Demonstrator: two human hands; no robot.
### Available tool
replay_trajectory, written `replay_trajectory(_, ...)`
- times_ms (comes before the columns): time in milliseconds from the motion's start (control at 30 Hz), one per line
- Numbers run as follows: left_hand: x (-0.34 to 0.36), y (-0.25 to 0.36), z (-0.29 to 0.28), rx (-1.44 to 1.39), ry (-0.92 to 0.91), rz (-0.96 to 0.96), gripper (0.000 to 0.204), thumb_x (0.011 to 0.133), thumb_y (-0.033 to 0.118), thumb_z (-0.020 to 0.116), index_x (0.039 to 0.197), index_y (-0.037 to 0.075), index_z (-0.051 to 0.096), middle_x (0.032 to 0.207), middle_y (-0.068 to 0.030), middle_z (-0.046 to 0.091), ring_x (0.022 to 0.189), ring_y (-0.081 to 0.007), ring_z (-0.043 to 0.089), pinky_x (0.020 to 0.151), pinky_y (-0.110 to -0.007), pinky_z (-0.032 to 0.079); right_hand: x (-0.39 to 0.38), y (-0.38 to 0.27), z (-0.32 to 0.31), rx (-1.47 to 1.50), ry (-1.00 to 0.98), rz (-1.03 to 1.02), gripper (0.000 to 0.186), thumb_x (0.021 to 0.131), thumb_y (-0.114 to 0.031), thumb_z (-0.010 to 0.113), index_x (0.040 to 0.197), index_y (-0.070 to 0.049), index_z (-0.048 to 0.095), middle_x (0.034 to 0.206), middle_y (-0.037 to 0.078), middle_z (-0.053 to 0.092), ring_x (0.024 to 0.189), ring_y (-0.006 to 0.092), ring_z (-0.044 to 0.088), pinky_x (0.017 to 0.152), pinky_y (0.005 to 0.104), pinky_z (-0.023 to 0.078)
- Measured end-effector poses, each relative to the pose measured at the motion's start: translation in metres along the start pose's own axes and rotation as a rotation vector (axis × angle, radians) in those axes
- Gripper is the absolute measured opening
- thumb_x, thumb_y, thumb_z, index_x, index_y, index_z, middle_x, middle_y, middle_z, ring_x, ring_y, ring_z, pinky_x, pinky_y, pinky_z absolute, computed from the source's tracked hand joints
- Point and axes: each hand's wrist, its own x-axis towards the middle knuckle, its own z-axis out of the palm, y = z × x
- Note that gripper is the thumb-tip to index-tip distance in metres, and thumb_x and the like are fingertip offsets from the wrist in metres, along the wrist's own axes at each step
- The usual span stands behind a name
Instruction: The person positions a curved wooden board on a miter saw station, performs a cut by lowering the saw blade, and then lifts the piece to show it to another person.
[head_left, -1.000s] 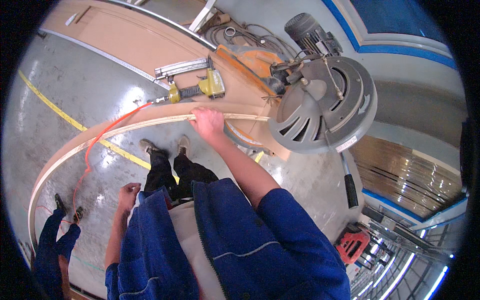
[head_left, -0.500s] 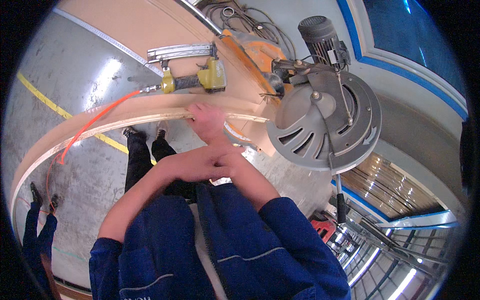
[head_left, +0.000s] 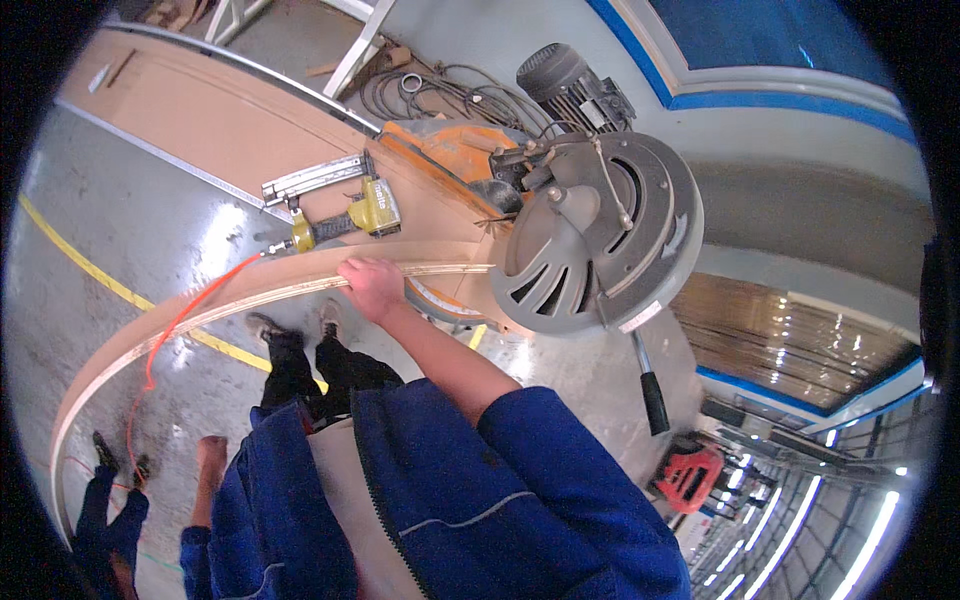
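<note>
A long, curved wooden strip (head_left: 235, 285) with a layered, plywood-like edge arcs from the left to the saw. My right hand (head_left: 375, 286) grips its edge with the fingers curled over the top. The strip's right end reaches the round grey blade guard of a mitre saw (head_left: 610, 235); whether it touches the blade is hidden. My left hand (head_left: 211, 452) hangs low beside my jacket, apart from the strip, its fingers too indistinct to read. Just beyond my right hand, a yellow-and-black nail gun (head_left: 375, 208) lies on the bench board.
An orange air hose (head_left: 200, 298) runs from the nail gun across the strip. The brown bench board (head_left: 220, 110) stretches far left. The saw's black-gripped handle (head_left: 654, 400) points toward me. Coiled cables (head_left: 450, 95) lie behind. Another person's legs (head_left: 105, 515) stand at lower left.
My left hand has left my right forearm and dropped to my left side. My right hand stays on the strip. The view has shifted, showing more of the bench's far end.
</note>
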Motion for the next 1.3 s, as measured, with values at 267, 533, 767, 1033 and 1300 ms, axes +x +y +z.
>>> replay_trajectory(267,-0.052,0.133,-0.078,-0.758,0.073,0.092,0.030,0.093,0.030,0.067,0.102,0.002,0.073,0.056,0.0002,0.052,0.044,-0.0102,0.045,0.042,-0.029,0.037,-0.003,-0.006,-0.001,-0.041,-0.033,0.028,0.025,0.080,-0.030,0.074,0.095,-0.013,0.064,0.100,0.005,0.066,0.103,0.0261,0.066,0.089,0.0416,0.052)
replay_trajectory(533,-0.165,0.320,-0.176,-0.909,-0.394,0.572,0.049,0.101,0.039,0.058,0.134,0.003,0.060,0.079,-0.0004,0.061,0.065,-0.0083,0.054,0.055,-0.023,0.042,-0.005,-0.009,-0.003,0.000,0.064,0.061,0.029,0.072,-0.024,0.081,0.094,-0.012,0.067,0.098,0.006,0.069,0.098,0.0263,0.067,0.085,0.0412,0.053)
replay_trajectory(767,-0.231,0.369,-0.181,-1.194,-0.891,0.907,0.083,0.090,0.051,0.071,0.147,-0.003,0.042,0.128,-0.0223,0.063,0.118,-0.0288,0.065,0.092,-0.038,0.058,-0.005,-0.005,0.005,-0.010,0.139,0.040,0.022,0.073,-0.019,0.078,0.090,-0.011,0.066,0.093,0.006,0.067,0.095,0.0269,0.067,0.083,0.0416,0.053)
replay_trajectory(1033,-0.050,0.157,-0.073,-0.313,0.170,0.288,0.047,0.090,0.037,0.069,0.118,0.000,0.068,0.098,-0.0186,0.071,0.081,-0.0234,0.070,0.074,-0.036,0.056,-0.004,-0.008,0.005,-0.015,0.150,0.043,0.014,0.082,-0.011,0.057,0.087,-0.012,0.069,0.094,0.009,0.070,0.097,0.0265,0.068,0.085,0.0409,0.053)
replay_trajectory(1300,-0.052,-0.024,0.043,-0.421,0.217,-0.033,0.048,0.086,0.041,0.067,0.114,0.001,0.071,0.103,-0.0223,0.072,0.087,-0.0337,0.069,0.075,-0.040,0.054,-0.004,-0.004,0.003,0.011,0.119,0.049,0.013,0.081,-0.011,0.059,0.090,-0.012,0.069,0.098,0.008,0.070,0.099,0.0268,0.068,0.087,0.0417,0.053)
